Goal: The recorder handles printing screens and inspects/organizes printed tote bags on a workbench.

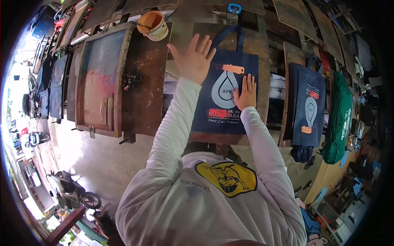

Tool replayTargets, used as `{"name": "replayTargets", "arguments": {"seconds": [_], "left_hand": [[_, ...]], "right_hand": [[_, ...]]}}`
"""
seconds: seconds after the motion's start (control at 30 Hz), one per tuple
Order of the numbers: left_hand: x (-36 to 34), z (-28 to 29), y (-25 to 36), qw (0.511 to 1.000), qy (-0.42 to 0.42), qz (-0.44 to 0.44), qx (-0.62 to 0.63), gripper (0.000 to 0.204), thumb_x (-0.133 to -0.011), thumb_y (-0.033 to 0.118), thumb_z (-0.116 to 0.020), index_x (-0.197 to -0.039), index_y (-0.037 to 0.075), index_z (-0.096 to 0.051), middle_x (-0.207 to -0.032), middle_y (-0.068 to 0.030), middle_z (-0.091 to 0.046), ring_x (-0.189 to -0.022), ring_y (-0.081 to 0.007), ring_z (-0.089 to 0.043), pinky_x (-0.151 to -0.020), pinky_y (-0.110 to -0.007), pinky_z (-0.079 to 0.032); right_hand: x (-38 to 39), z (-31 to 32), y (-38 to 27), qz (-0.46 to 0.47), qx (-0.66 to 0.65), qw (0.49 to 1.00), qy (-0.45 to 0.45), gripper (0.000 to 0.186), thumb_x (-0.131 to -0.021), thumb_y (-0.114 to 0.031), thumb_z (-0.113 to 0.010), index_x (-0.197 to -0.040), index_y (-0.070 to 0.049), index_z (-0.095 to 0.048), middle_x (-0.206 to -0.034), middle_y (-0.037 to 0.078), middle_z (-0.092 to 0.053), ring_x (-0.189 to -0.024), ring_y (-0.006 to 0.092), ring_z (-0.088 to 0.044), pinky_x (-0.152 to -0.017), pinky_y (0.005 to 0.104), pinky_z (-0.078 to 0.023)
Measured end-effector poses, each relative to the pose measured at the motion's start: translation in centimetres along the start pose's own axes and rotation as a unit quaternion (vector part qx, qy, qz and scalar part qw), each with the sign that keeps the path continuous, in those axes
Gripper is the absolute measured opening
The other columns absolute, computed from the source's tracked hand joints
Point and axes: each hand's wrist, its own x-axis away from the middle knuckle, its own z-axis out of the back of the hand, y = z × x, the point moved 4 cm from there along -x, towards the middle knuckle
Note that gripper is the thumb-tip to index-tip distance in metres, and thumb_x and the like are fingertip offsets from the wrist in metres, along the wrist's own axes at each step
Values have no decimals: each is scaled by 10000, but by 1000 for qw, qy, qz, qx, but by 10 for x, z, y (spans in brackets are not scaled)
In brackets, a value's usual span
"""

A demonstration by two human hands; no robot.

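A dark blue tote bag lies flat on a brown board, its handles stretched toward the far side. Printed on its front are a pale drop shape, an orange block and some lettering. My right hand rests on the right part of the bag, palm down with fingers outstretched. Over the bag's upper left edge, my left hand is spread wide with the thumb apart, holding nothing. Whether the left palm touches the bag, I cannot tell.
A wooden-framed printing screen lies on the left. Beyond it stands an orange-stained bucket. More printed blue bags and a green bundle sit at the right. A blue-handled clamp is at the far edge. Motorcycles stand lower left.
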Motion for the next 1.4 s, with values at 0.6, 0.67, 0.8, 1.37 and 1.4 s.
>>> {"name": "replayTargets", "arguments": {"seconds": [0.6, 0.67, 0.8, 1.37, 1.4], "left_hand": [[-4, 108, -62, 511, -106, -88, -848, 678, -995, 489, -443, -1488, 38, -333, -1561, -195, -286, -1487, -357, -157, -1193, -495, -128], [0, 123, -67, 456, -125, -118, -873, 684, -990, 499, -442, -1490, 44, -335, -1568, -190, -274, -1484, -357, -163, -1190, -505, -133], [-23, 121, -60, 327, -82, -115, -935, 655, -992, 498, -410, -1476, 58, -370, -1557, -197, -290, -1468, -366, -197, -1182, -519, -158], [-31, 103, -75, 395, -157, -93, -900, 1084, -808, 726, -550, -1486, -69, -260, -1594, -212, -180, -1502, -293, -119, -1218, -417, -100], [-32, 103, -71, 395, -149, -90, -902, 1084, -808, 726, -550, -1486, -69, -260, -1594, -212, -180, -1502, -293, -119, -1218, -417, -100]], "right_hand": [[-6, -1, -9, -19, -2, 999, -25, 711, -846, -258, -587, -1456, 26, -357, -1552, 217, -291, -1456, 395, -228, -1192, 469, -206], [-4, 5, -10, -23, -2, 999, -23, 717, -844, -259, -587, -1459, 23, -351, -1556, 214, -283, -1462, 386, -217, -1196, 464, -197], [0, 8, -2, -36, -4, 999, -26, 733, -830, -269, -595, -1455, 30, -355, -1553, 215, -287, -1457, 387, -230, -1194, 473, -197], [-23, 12, 31, 0, -22, 1000, 23, 485, -861, -238, -613, -1277, 7, -577, -1331, 200, -563, -1276, 381, -485, -1060, 440, -397], [-39, 18, 25, -79, -56, 995, 26, 428, -852, -219, -627, -1219, -1, -605, -1246, 193, -601, -1208, 371, -523, -1015, 447, -418]]}}
